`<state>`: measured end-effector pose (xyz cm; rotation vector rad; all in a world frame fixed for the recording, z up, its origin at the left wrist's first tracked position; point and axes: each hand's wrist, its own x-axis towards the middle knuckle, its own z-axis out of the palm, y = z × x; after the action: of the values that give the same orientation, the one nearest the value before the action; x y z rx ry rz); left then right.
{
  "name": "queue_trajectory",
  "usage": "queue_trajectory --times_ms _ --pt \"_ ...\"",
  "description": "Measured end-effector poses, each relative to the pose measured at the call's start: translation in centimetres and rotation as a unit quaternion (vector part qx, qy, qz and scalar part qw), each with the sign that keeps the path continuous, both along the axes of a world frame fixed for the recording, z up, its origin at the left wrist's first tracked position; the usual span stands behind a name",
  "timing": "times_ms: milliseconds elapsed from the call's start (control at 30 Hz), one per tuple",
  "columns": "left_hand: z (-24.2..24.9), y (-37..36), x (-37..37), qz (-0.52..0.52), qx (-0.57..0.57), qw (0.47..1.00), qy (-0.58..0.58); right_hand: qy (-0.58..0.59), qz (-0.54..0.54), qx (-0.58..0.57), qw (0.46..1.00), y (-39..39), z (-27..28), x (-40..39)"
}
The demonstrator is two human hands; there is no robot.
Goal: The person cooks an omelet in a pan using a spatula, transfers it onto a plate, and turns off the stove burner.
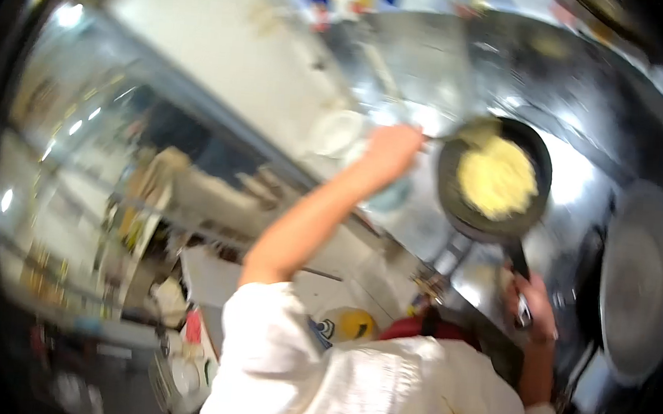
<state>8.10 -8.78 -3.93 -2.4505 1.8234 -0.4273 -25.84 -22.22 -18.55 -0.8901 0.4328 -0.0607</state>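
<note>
My right hand (532,307) is wrapped round the black handle (517,260) of a dark frying pan (451,193), near the handle's end. A pale yellow, lumpy mass of food (499,177) lies in the pan. My left hand (394,148) is closed on the thin handle of a utensil, apparently a spatula (480,131). Its broad, yellowish head overlaps the pan's far left rim beside the food. Motion blurs that head and the fingers of my left hand.
Shiny steel worktop (576,168) lies around the pan. A large round grey metal pan or lid (638,286) stands at the right. A white bowl (339,133) is just left of my left hand. Further left runs a long pale ledge (204,49) beside glass.
</note>
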Motion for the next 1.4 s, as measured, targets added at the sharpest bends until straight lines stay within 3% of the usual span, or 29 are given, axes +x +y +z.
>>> queue_trajectory --times_ms 33,67,200,433,500,533,567,633,667,700,767,900,1067,1200,1333,1400 --pt "0.4 -0.6 -0.9 0.039 0.009 0.999 -0.024 -0.003 0.001 -0.004 1.000 -0.2 -0.7 0.0" --pt "2.4 -0.3 -2.5 0.041 0.014 0.999 -0.022 -0.001 -0.009 -0.011 1.000 -0.2 -1.2 -0.1" --pt "3.1 0.4 -2.9 0.039 0.010 0.998 -0.038 -0.029 -0.016 0.004 0.999 0.3 -0.6 -0.2" --pt "3.1 1.3 -2.9 0.045 0.030 0.998 -0.018 -0.004 -0.093 0.093 0.991 0.6 -0.7 -0.4" --pt "3.0 1.4 -2.8 0.045 -0.015 0.999 0.002 0.004 -0.069 0.114 0.991 -0.2 -2.5 -1.0" --pt "2.0 1.5 -1.3 0.030 -0.030 0.999 0.005 0.042 -0.111 0.140 0.983 0.5 -0.9 -0.8" --pt "0.4 1.3 0.1 0.002 -0.044 0.999 0.019 0.039 -0.083 0.108 0.990 0.0 -2.0 -1.2" --pt "2.1 0.5 -0.8 0.051 0.013 0.998 0.043 -0.014 -0.009 0.070 0.997 -0.6 -1.5 -1.1" --pt "2.7 0.2 -1.3 0.067 0.031 0.997 0.012 -0.012 -0.032 0.062 0.998 -0.3 -0.7 -1.3" --pt "2.7 -0.1 -0.7 0.045 0.034 0.997 0.043 0.001 -0.030 -0.001 1.000 -0.1 1.7 -1.5" --pt "3.6 -1.2 -1.3 0.067 0.047 0.997 -0.005 0.070 -0.014 -0.023 0.997 -0.1 2.5 -0.9" --pt "4.2 -2.8 -0.9 0.047 0.079 0.996 -0.004 0.059 -0.003 -0.012 0.998 -0.2 1.5 -0.5" --pt "5.0 -4.3 -0.6 0.045 0.097 0.993 -0.055 0.033 0.026 -0.084 0.996 -0.3 1.9 -0.5" --pt "5.4 -5.8 -0.4 0.046 0.151 0.985 -0.070 0.080 0.025 -0.101 0.991 -0.2 2.3 -0.4" --pt "5.0 -6.8 1.6 0.028 0.091 0.994 -0.048 0.040 0.009 -0.065 0.997 -0.1 1.0 -0.4" --pt "6.9 -7.8 0.4 0.147 0.238 0.960 0.025 0.035 0.010 -0.060 0.998 -0.2 1.2 -0.4"
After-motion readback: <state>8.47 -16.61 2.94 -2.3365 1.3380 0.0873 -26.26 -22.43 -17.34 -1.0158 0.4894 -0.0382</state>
